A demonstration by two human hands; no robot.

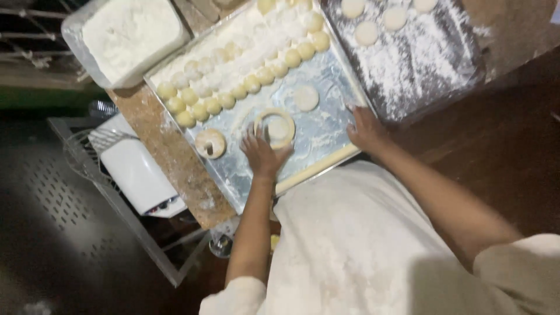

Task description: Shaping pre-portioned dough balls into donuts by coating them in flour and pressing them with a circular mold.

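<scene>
Left hand (261,153): I see it nearest me, fingers (251,139) spread narrow and pressed on the rim of a round ring cutter (274,127), it seems to stamp a disc from the dough inside it.
Right hand (366,129): flat at the near right edge of the metal tray (326,125), fingers loosely open and holding nothing, likely steadying the tray.
Cutter: it sits on the floured tray, just left of centre, with a dough disc (305,97) lying beyond it.
Dough lump (210,143): just left of the cutter, apart from it.
Dough balls (245,81): rows along the tray's far side, dusted with flour, probably to stop sticking.
Dark tray (431,70): to the far right, floured, carrying flat discs (366,32).
Flour tub (125,35): far left on the counter (169,151).
</scene>
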